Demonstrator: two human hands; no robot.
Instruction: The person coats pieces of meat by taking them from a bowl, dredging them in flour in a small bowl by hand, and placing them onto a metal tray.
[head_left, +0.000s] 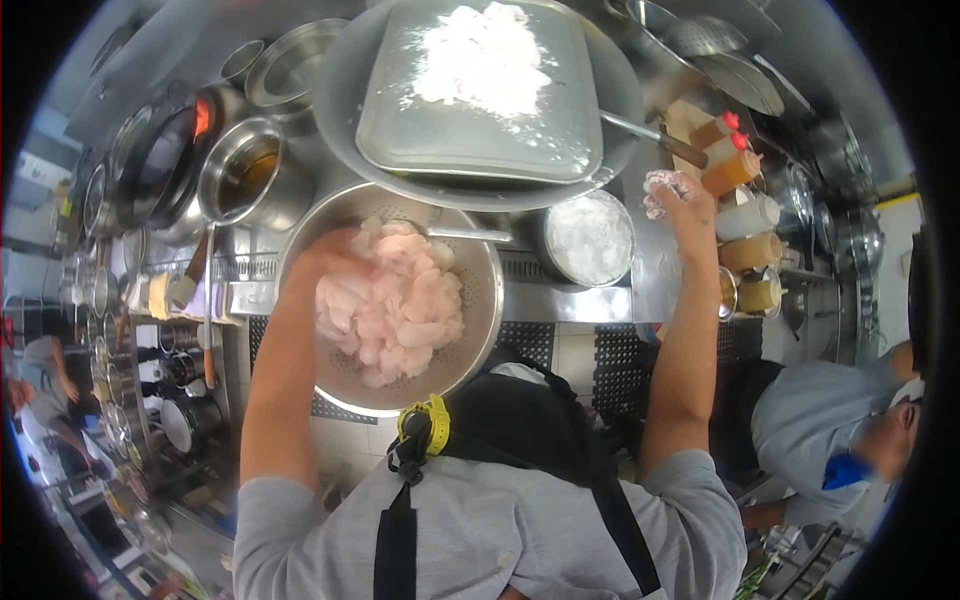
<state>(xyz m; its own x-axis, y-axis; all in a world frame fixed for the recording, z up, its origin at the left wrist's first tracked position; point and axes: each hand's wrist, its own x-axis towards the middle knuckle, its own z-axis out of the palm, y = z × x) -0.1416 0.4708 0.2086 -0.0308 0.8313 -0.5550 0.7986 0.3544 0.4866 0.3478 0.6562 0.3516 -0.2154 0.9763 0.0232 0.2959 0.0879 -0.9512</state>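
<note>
My left hand (341, 251) reaches into a large metal colander (480, 300) at the near edge of the counter. It is blurred against a heap of pale pink raw meat or fish slices (397, 300), its fingertips partly hidden, so its grip is unclear. My right hand (671, 193) hovers over the counter right of a dark pot of white powder (590, 238). Its fingers are curled and coated in white, with no object visible in them. Beyond both hands, a metal tray (480, 146) holding a mound of white powder (484, 60) rests across a wide metal basin (337, 127).
A long-handled saucepan with brown liquid (244, 176) stands left of the colander, near a burner flame (201, 118). Squeeze bottles (731, 172) line the right side. A wooden tool handle (684, 150) projects toward them. A co-worker (825, 427) is close at right; other people (49, 375) are far left.
</note>
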